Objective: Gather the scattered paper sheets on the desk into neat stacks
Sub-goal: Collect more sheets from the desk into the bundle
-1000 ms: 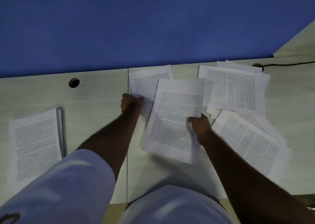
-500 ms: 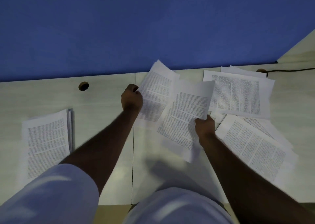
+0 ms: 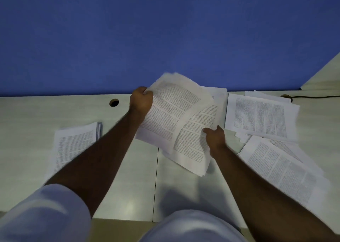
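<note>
My left hand [image 3: 141,100] grips the far left corner of a printed paper sheet [image 3: 165,111] lifted off the desk [image 3: 36,116]. That sheet overlaps a second bundle of printed sheets [image 3: 193,146], which my right hand [image 3: 215,138] pinches at its right edge. Both lots hang tilted above the middle of the desk. A squared stack of sheets [image 3: 73,144] lies flat at the left, partly hidden by my left forearm. Loose sheets lie at the right: one flat page [image 3: 261,118] at the back and overlapping pages [image 3: 283,170] nearer me.
A blue partition [image 3: 165,35] stands along the desk's far edge. A round cable hole [image 3: 114,102] sits left of my left hand. A second hole with a black cable [image 3: 312,96] is at the far right. A seam [image 3: 156,177] splits the desk top.
Both hands have raised their sheets off the desk and brought them together. The left sheet now overlaps the right bundle. The view has shifted, so the left stack appears nearer the middle.
</note>
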